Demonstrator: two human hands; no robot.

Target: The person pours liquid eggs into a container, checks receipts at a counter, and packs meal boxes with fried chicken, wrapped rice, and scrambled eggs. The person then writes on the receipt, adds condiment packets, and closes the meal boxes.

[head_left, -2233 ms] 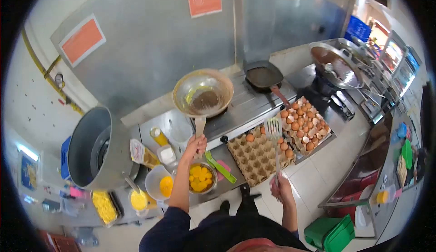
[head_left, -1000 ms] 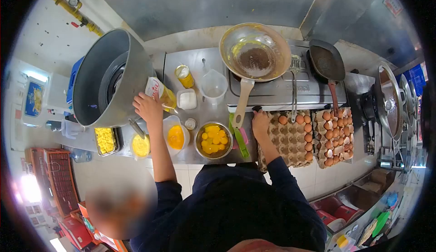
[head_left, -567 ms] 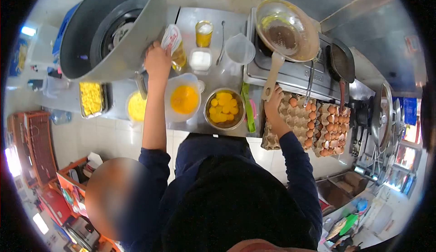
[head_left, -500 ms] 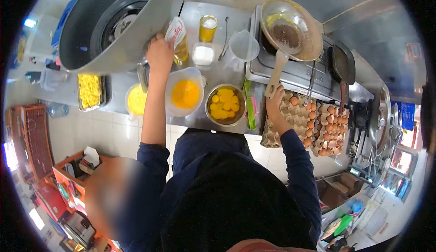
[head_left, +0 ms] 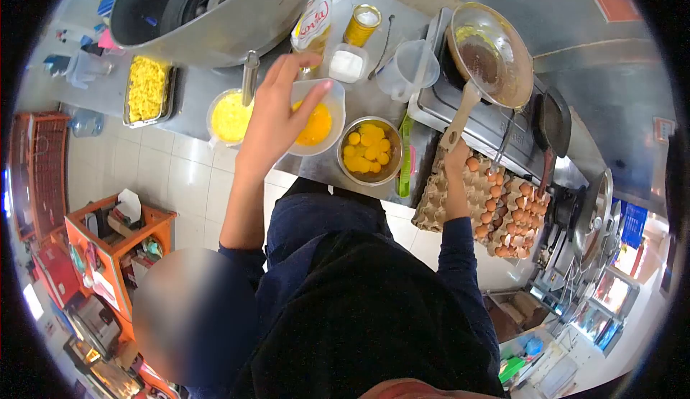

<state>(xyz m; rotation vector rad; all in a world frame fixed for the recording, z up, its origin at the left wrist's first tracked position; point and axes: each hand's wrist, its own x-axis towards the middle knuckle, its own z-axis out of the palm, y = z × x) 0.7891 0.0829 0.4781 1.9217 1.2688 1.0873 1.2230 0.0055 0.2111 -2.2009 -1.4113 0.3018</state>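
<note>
My left hand (head_left: 279,115) is raised with fingers spread and nothing in it. It hovers over a white plastic bowl (head_left: 336,95) of beaten egg, hiding part of it. Just beyond the fingertips stands an oil bottle (head_left: 314,24) with a white and red label. My right hand (head_left: 456,159) is closed round the handle end of a frying pan (head_left: 519,75), which sits tilted on the gas stove (head_left: 435,104). A steel bowl (head_left: 369,177) of several cracked eggs stands between my hands. Left of my wrist is a container of yellow egg mixture (head_left: 228,116) with a metal handle in it.
Cartons of brown eggs (head_left: 438,196) lie below my right hand. A big metal pot (head_left: 215,50) fills the back left, near a glass dish of yellow food (head_left: 146,93). A clear measuring jug (head_left: 413,68), white tub (head_left: 348,63) and yellow can (head_left: 361,25) stand behind the bowls.
My left hand has let go of the oil bottle and drawn back toward me, fingers spreading over the white bowl. My right hand stays on the pan handle. The view has shifted somewhat.
</note>
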